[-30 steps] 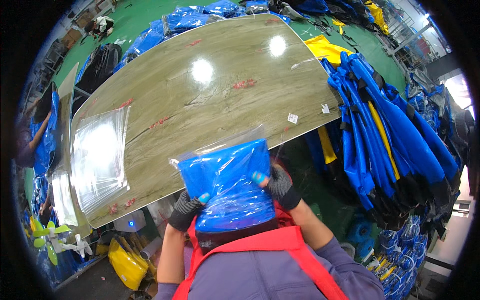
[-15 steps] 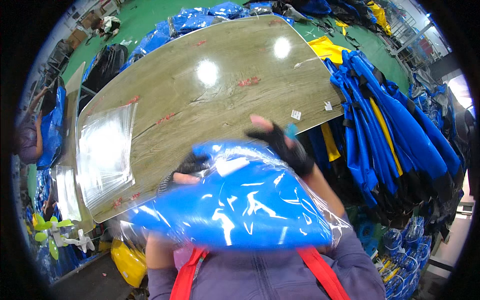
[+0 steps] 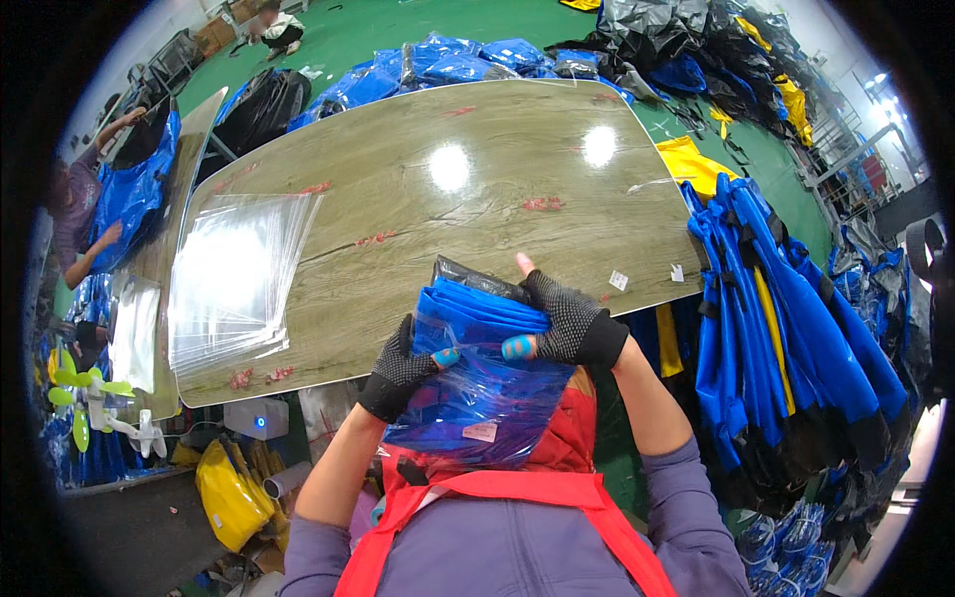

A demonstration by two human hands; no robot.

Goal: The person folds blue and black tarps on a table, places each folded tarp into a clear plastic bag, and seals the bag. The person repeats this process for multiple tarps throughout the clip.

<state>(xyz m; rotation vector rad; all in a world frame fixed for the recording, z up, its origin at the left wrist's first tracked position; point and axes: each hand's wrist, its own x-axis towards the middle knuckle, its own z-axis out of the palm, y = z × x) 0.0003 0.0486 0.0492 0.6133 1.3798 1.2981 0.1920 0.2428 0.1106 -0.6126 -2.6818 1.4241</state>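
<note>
Clasping folded blue fabric bundle (image 3: 482, 373) in clear plastic sleeve (image 3: 527, 413), gloved left hand (image 3: 398, 373) at bundle's 9 o'clock and gloved right hand (image 3: 572, 323) at its 2 o'clock pressed thumbs (image 3: 519, 347) on near face. Bundle sat before red apron (image 3: 517, 486), at 6 o'clock edge of wood-grain tabletop (image 3: 448, 229). Slick film could have slid under thumbs, dropping bundle floorward; uneven squeeze could have fanned upper folds (image 3: 477, 306) or split sleeve. Clear bag stack (image 3: 234, 289) lay at 10 o'clock.
</note>
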